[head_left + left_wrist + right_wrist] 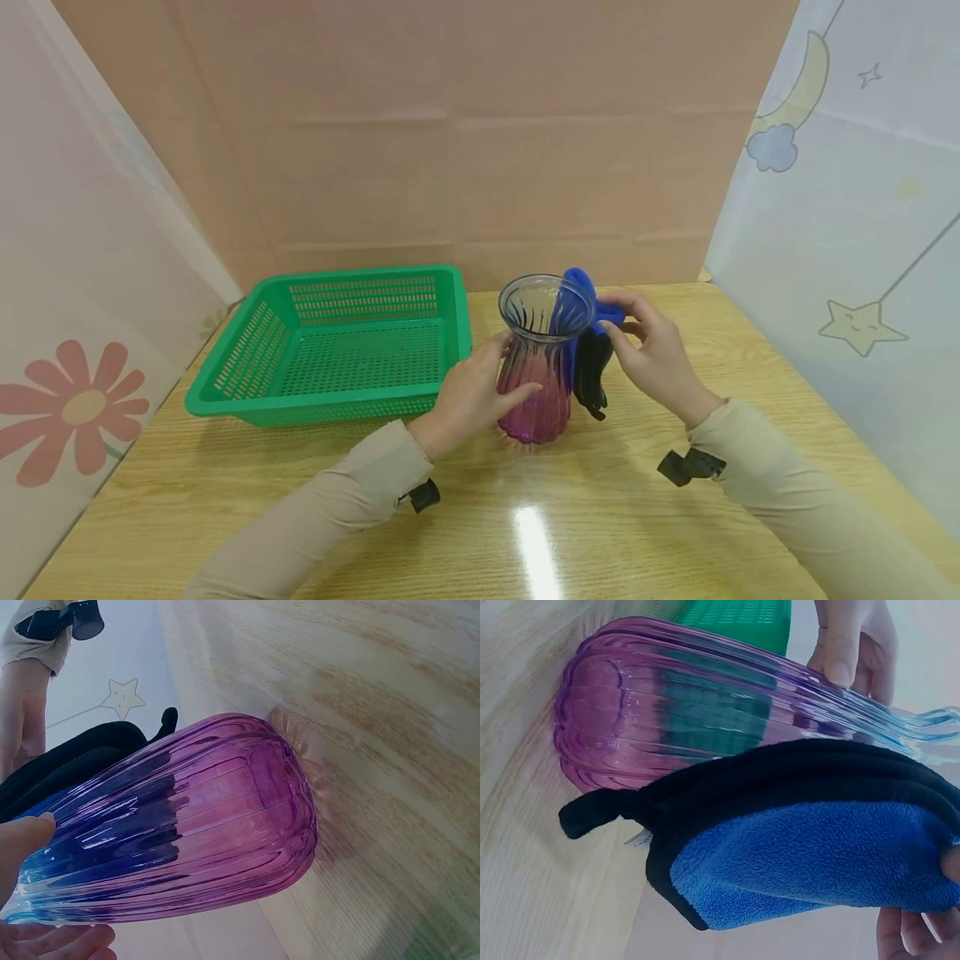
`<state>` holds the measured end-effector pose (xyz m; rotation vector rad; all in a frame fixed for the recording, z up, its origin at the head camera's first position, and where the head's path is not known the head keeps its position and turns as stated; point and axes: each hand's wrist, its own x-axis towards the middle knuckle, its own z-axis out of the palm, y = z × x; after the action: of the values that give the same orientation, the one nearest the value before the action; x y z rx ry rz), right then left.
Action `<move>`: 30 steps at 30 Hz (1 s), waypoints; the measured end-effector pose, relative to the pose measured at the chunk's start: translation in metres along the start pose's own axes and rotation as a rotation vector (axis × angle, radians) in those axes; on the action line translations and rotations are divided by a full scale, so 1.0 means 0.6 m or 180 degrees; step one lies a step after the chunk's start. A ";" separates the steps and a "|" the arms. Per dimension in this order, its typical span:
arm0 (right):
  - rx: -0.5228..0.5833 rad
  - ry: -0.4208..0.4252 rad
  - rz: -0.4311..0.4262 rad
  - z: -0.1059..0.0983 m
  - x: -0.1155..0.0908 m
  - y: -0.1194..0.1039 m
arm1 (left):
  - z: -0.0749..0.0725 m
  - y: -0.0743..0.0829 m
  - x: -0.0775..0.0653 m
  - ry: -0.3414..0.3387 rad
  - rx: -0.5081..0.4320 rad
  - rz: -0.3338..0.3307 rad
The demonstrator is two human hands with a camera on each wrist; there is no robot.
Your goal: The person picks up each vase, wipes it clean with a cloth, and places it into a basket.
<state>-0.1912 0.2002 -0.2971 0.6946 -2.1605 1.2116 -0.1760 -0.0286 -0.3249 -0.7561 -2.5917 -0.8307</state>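
Observation:
A ribbed glass vase (534, 396), clear bluish at its flared rim and pink-purple toward the base, stands upright on the table. My left hand (468, 398) grips it from the left, thumb across the near side and fingertips behind its neck. On the other side, my right hand (660, 354) pinches a folded blue cloth (592, 367) with black edging between thumb and fingers. The cloth hangs close along the vase's right side. In the right wrist view, a black hanging loop and a small white tag show at the lower end of the blue cloth (817, 847).
To the left on the wooden table (600, 517) is a green plastic basket (322, 408) with slotted walls, close beside my left hand. A brown paper-like backing (450, 167) rises behind the table. Printed sheets (847, 250) flank both sides.

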 end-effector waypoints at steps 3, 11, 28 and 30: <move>-0.0010 -0.0010 0.0010 0.004 -0.002 -0.001 | 0.000 0.000 0.000 -0.0004 0.0015 0.0003; -0.0193 -0.0153 -0.0003 0.010 -0.005 0.003 | -0.001 0.000 0.000 -0.0034 -0.0010 0.0003; -0.0621 -0.0503 -0.0130 0.015 -0.011 0.008 | -0.001 0.000 0.000 -0.0011 0.0032 0.0017; -0.0623 -0.0535 -0.0112 0.015 -0.013 0.010 | 0.000 0.000 0.000 0.0012 0.0040 0.0031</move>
<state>-0.1919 0.1964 -0.3099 0.7692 -2.3552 0.9363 -0.1761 -0.0287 -0.3247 -0.7623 -2.5855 -0.8114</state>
